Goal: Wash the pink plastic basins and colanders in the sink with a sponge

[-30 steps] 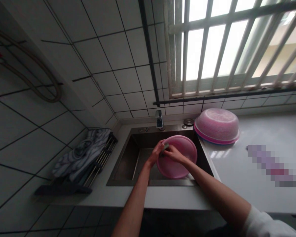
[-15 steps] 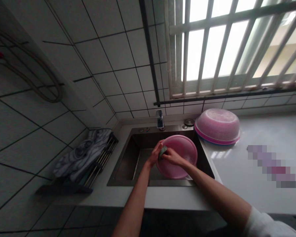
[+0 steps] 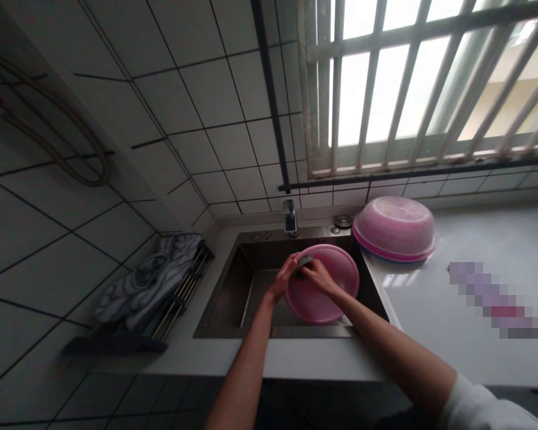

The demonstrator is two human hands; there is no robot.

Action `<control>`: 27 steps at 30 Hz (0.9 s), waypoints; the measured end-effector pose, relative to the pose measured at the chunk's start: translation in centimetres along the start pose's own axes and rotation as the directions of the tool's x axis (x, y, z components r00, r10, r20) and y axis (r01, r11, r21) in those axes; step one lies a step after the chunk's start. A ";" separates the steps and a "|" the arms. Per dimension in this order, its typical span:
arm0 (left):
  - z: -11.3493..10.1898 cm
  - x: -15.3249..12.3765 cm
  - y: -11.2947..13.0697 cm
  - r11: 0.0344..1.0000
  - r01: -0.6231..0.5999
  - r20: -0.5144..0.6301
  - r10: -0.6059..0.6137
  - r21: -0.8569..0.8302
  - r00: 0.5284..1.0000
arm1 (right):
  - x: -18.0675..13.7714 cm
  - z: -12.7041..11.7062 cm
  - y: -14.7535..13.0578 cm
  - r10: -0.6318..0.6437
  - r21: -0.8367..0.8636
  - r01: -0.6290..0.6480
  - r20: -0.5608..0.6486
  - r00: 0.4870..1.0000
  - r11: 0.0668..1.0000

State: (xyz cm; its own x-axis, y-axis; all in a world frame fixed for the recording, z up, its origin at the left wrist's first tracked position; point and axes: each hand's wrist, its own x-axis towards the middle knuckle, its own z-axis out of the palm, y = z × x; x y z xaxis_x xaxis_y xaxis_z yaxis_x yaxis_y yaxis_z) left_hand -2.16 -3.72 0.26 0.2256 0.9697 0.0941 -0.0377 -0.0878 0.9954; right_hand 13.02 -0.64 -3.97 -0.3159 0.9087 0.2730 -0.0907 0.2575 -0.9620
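At the left, a patterned cloth [image 3: 150, 272] lies over a rack on the counter [image 3: 314, 358]. Next comes the steel sink [image 3: 228, 301], where the left hand [image 3: 284, 278] curls, fingers bent, around the far-left rim of a pink basin [image 3: 316, 309] that sits tilted inside. A small greenish pad [image 3: 303, 261] is pinched in the closed fingers of the right hand [image 3: 317, 276], just beside the left, at that rim. Farther right, beyond an upturned pink basket [image 3: 394, 224], a pixelated item [image 3: 491, 301] lies on the counter, any print unreadable.
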 end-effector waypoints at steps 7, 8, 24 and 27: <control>0.0 0.0 0.0 1.000 0.026 -0.033 -0.026 -0.004 0.999 | -0.3 0.2 -0.3 -0.013 0.071 -0.010 0.315 0.949 0.997; -0.1 0.0 -0.1 1.000 0.028 -0.033 -0.028 0.005 0.999 | -0.3 0.3 -0.3 -0.016 0.074 -0.010 0.332 0.943 0.997; 0.1 -0.1 0.1 0.999 0.032 0.009 -0.031 -0.026 0.999 | 0.2 -0.8 0.2 0.000 -0.122 -0.007 -0.057 0.998 0.992; 0.2 -0.1 0.1 0.997 0.027 0.010 -0.026 -0.078 1.000 | 0.3 -1.0 0.4 -0.010 -0.147 -0.004 -0.092 0.996 0.989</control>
State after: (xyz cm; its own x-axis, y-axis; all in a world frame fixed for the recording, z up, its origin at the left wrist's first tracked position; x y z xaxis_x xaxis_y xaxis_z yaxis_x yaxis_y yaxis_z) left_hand -1.96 -3.86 0.33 0.2366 0.9692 0.0680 -0.1075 -0.0434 0.9933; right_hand 13.84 0.08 -4.23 -0.2271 0.9325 0.2810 0.0504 0.2994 -0.9528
